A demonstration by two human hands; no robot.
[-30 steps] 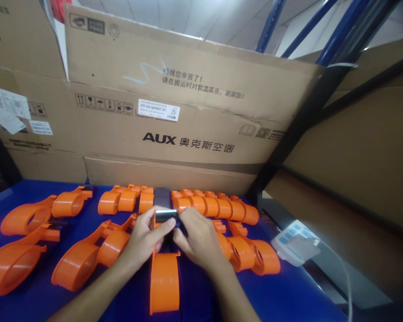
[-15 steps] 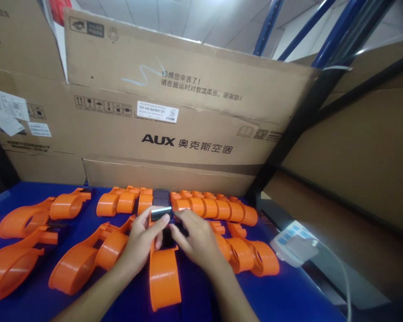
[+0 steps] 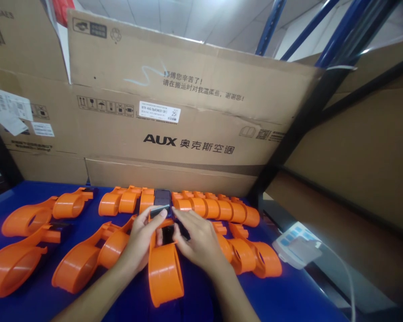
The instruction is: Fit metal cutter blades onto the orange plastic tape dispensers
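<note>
Between my hands is an orange plastic piece with a wide ring [image 3: 166, 275], its ring end hanging towards me. A dark, shiny-edged block [image 3: 160, 211] sits at its far end. My left hand [image 3: 143, 237] is closed on the piece from the left, with the thumb lying over the dark block. From the right, my right hand [image 3: 196, 235] pinches the same end with bent fingers. Its fingertips and what lies under them are partly hidden. Just beyond the fingers lies a dark flat rectangular object [image 3: 163, 197].
Rows of similar orange ringed pieces [image 3: 79, 264] lie left and right on the blue surface [image 3: 272, 299]. A large cardboard sheet [image 3: 195, 112] stands behind. At right are a white power strip [image 3: 297, 243] with a cable and a dark rack post [image 3: 289, 138].
The dark block has tipped slightly, and the orange ring has turned a little to the right. Both hands keep their hold; the whole view has shifted slightly.
</note>
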